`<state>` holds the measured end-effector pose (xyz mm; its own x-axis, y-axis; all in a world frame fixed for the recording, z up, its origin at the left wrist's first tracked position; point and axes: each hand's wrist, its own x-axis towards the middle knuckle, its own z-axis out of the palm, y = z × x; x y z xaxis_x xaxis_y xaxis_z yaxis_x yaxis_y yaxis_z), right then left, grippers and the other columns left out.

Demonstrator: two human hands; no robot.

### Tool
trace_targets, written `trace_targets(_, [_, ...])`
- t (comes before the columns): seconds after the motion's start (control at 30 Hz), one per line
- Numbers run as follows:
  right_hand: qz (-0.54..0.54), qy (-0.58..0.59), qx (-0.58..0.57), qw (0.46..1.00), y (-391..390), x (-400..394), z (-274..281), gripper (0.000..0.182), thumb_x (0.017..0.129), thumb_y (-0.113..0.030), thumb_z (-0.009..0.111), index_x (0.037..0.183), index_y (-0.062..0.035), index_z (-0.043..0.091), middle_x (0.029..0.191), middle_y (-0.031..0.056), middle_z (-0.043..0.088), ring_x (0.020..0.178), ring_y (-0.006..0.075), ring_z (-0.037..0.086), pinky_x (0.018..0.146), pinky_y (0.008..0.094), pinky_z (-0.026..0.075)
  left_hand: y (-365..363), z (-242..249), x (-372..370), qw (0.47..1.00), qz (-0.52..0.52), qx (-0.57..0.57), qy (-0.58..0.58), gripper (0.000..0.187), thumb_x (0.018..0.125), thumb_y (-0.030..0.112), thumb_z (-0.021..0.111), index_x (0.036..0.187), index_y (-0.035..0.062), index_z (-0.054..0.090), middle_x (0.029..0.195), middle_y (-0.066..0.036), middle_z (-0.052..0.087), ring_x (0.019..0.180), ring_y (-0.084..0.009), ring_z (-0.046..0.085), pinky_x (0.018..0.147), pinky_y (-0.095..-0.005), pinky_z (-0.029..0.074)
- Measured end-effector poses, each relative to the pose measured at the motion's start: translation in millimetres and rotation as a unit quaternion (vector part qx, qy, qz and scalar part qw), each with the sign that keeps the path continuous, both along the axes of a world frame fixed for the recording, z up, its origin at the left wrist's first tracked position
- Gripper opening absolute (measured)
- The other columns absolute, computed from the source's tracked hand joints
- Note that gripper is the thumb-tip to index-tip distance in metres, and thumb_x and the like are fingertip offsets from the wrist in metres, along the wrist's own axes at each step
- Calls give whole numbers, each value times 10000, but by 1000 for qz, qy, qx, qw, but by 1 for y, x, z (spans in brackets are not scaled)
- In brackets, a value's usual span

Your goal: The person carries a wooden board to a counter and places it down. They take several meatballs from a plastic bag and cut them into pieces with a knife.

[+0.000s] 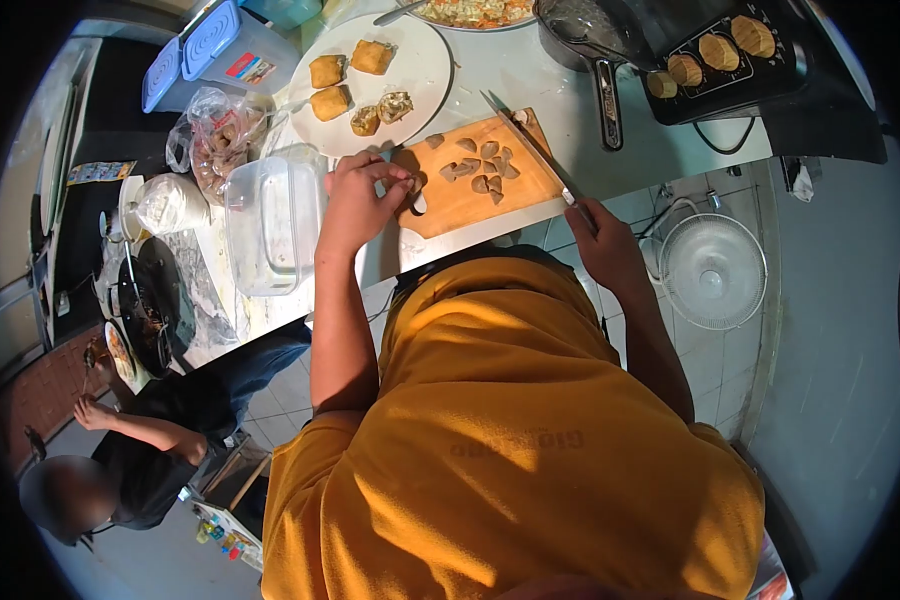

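My right hand (607,245) is closed round the handle of a kitchen knife (532,148). Its long blade slants across the right part of a wooden cutting board (445,212). Several grey-brown cut pieces, apparently meatball (490,150), lie scattered over the board's middle. At the board's left edge, by its handle hole, my left hand (362,205) has its fingers pinched together; whatever they hold is too small to make out. Beyond the board stands a white plate (420,60) with several golden fried tofu pieces (372,57), some of them opened or stuffed.
Left of my left hand are a clear plastic container (270,265) and a bag of brown balls (220,150). A black pan (606,100) and a black appliance (730,85) stand at the back right. Another person (155,440) works beside a wok (150,320).
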<state>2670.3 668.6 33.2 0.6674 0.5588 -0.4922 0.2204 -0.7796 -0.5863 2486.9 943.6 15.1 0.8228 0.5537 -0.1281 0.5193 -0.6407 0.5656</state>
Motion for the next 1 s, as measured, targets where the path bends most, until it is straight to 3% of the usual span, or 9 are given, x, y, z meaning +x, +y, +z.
trace_targets(0.13, [-3,-11,10,1000,-6,0,-3,422,980,-436,505,1115,-54,620,825,173,686,829,371,676,744,436,509,5,0,20,994,9,-79,-75,157,817,166,754,946,76,751,934,-76,656,938,-231,609,893,-339,427])
trace_targets(0.27, [-24,3,-6,1000,-11,0,3,419,979,-434,508,1122,-56,621,856,182,690,849,379,674,759,439,509,2,-3,56,978,-46,-136,-149,178,837,162,748,951,26,736,888,-82,662,863,-192,618,813,-301,476])
trace_targets(0.4, [-39,-1,-5,999,-16,2,2,418,979,-428,511,1120,-49,619,871,193,689,858,382,674,766,437,507,-12,-10,99,984,-65,-98,-134,169,855,195,722,940,49,736,928,-83,667,943,-236,621,878,-346,438])
trace_targets(0.47, [-51,-2,5,999,-18,2,3,413,980,-423,512,1118,-49,618,864,189,687,847,380,673,755,431,505,-20,-12,114,988,-90,51,-114,169,868,236,696,937,89,742,959,-72,665,979,-270,604,901,-390,389])
trace_targets(0.5, [-59,0,13,998,-20,1,4,408,981,-419,513,1115,-48,618,857,185,685,836,378,672,745,425,502,-20,-18,120,987,-103,58,-106,180,872,272,684,951,122,745,989,-53,652,1036,-281,562,914,-407,345])
trace_targets(0.6, [-69,21,5,997,-22,0,6,393,981,-413,516,1084,-47,615,833,168,680,805,372,667,724,412,496,-22,-34,125,984,-145,40,-90,195,864,280,700,976,124,738,1022,-53,636,1082,-277,532,929,-408,338])
trace_targets(0.73, [-77,31,-4,997,-24,-4,6,377,983,-406,518,1039,-44,607,807,156,670,776,365,660,706,409,491,-27,-39,117,984,-117,8,-137,218,859,292,711,1001,128,733,1049,-59,625,1101,-274,508,929,-404,325])
trace_targets(0.8, [-83,21,34,996,-27,-7,-2,375,991,-393,533,1045,-28,601,697,103,579,621,188,514,627,334,430,-26,-34,116,988,-99,27,-118,246,850,300,726,1030,132,732,1057,-70,619,1097,-276,510,931,-408,318])
trace_targets(1.0, [-81,19,34,996,-24,-5,1,383,994,-402,528,1058,-32,602,694,101,581,617,189,521,626,331,432,-29,-39,118,993,-80,34,-75,321,804,336,767,1056,140,735,1038,-65,623,1087,-297,505,942,-445,310])
